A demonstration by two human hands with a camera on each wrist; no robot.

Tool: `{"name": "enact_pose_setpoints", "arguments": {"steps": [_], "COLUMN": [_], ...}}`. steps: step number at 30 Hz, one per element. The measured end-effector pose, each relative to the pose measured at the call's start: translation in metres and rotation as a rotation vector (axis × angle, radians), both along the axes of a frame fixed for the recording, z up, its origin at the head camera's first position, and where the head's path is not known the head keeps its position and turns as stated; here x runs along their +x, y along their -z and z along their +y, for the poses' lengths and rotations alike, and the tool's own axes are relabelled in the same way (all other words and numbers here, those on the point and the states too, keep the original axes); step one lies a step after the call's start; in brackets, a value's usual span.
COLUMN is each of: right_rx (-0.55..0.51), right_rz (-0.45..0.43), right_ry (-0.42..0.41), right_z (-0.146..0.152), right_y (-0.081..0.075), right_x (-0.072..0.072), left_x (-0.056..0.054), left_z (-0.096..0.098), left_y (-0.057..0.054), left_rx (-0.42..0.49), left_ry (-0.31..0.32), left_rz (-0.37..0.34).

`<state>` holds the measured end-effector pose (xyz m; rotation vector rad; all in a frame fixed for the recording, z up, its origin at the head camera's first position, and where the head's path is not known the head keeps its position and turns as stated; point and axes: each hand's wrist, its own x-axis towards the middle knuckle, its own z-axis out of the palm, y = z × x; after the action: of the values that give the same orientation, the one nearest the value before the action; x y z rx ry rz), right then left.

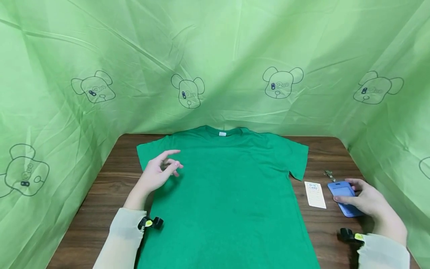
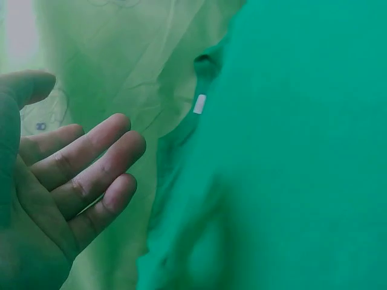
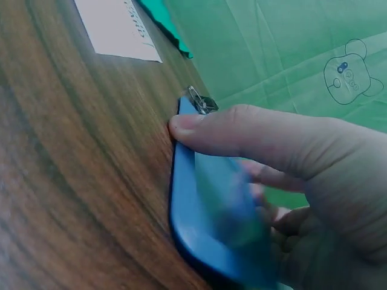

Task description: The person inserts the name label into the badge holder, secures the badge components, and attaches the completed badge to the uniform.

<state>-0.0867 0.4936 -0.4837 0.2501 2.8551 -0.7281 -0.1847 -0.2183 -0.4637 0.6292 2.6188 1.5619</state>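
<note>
A green T-shirt lies spread out, its collar and white label at the far side. Above the shirt's left part hovers my left hand, fingers relaxed and slightly bent, with nothing in them. To the right of the shirt, my right hand grips a blue ID badge holder across its width, the thumb on one edge and the fingers on the other. A metal clip sticks out from the holder's top end. The holder's underside is hidden.
Between the shirt and the badge holder, a white printed card lies on the dark wooden table. Light green cloth printed with bear heads hangs behind the table and along both sides.
</note>
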Motion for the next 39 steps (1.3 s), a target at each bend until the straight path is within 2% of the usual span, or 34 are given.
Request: {"name": "enact_pose_setpoints", "arguments": {"steps": [7,12,18,22,27,30,32,36,39], "right_rx": [-0.106,-0.147,-0.255,-0.234,-0.224,-0.230,-0.246,-0.343,-0.460], "right_rz": [0.057,0.109,0.179,0.254,0.286,0.287,0.287,0.289,0.291], "right_ry": [0.020,0.052,0.034,-0.010,-0.064,-0.061,-0.054,-0.061,-0.087], "right_z": [-0.001,-0.009,-0.024,-0.038,-0.067,-0.087,-0.101,-0.132,-0.157], "right_y": [-0.003,-0.009,-0.028,-0.046,-0.065,-0.073,-0.077,-0.087,-0.090], "right_x": [0.003,0.002,0.000,-0.003,-0.012,-0.022,-0.030,-0.046,-0.056], "left_x": [-0.002,0.002,0.006,0.008,0.006,0.003,0.000,-0.008,-0.014], "left_z": [0.016,0.031,0.045,0.050,0.057,0.061,0.065,0.077,0.089], "left_y": [0.008,0.010,0.009,0.006,0.002,0.000,-0.003,-0.008,-0.010], "left_rx": [0.043,0.074,0.087,0.096,0.037,-0.019,-0.026,0.028,0.129], "left_ry": [0.026,0.047,0.074,0.080,0.111,0.142,0.150,0.151,0.173], "left_rz": [-0.058,-0.100,-0.117,-0.126,-0.126,-0.131,-0.142,-0.182,-0.235]}}
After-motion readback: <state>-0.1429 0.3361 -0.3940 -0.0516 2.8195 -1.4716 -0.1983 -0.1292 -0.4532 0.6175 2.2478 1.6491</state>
